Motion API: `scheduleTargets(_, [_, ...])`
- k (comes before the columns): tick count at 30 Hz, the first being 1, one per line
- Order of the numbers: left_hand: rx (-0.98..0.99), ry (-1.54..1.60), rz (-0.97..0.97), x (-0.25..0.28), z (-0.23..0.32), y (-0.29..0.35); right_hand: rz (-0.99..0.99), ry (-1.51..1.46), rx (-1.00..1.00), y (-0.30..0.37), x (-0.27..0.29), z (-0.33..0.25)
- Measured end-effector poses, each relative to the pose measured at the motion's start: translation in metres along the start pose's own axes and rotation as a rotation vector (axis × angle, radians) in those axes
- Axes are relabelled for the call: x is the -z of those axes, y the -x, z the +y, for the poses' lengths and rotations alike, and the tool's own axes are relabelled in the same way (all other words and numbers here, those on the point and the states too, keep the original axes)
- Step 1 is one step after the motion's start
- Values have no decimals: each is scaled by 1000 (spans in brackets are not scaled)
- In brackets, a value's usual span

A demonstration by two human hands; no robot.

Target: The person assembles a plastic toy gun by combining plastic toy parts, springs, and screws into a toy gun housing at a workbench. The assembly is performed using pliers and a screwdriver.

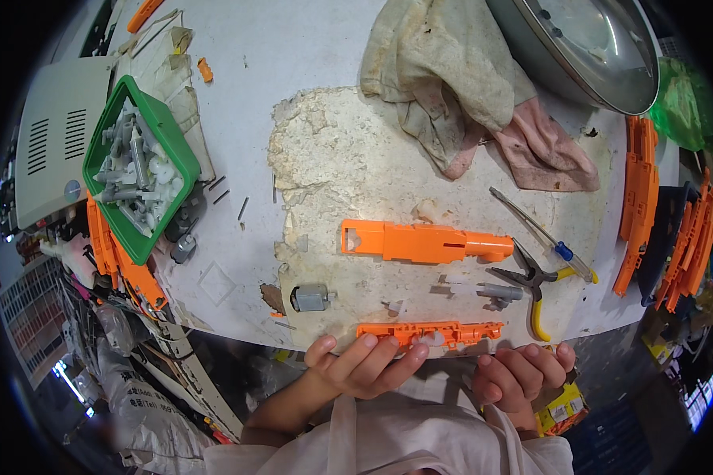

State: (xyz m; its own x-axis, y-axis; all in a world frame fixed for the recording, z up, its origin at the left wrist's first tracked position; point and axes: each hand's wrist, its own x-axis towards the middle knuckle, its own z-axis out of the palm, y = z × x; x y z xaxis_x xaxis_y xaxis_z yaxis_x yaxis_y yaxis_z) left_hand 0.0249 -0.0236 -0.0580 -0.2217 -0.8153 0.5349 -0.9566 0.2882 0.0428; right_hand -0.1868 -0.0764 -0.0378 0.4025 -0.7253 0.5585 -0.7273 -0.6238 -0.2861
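My left hand (370,366) is at the table's near edge, its fingers curled on the left part of an orange plastic shell half (467,332). The ribbed inside of that shell faces up, with a small pale part in its middle. Just off the shell's right end, my right hand (523,375) is closed with bent fingers; anything inside it is hidden. Farther in lies another orange shell piece (420,241), smooth side up. A small metal motor (310,298) rests to the left. Grey plastic parts (499,292) lie between the two shells.
Yellow-handled pliers (537,277) and a blue-handled screwdriver (562,249) lie right. A green basket (190,170) of grey parts stands left. Beyond are a crumpled cloth (444,71) and a metal bowl (594,47). Orange shells (640,198) are stacked at the right edge.
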Motion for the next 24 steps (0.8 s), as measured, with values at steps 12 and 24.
scheduleTargets(12, [-19,90,1,2,-3,0,28,-36,-19,2,-1,0])
scheduleTargets(24, [-105,90,-38,9,-8,-6,-77,-10,-7,-2,6,2])
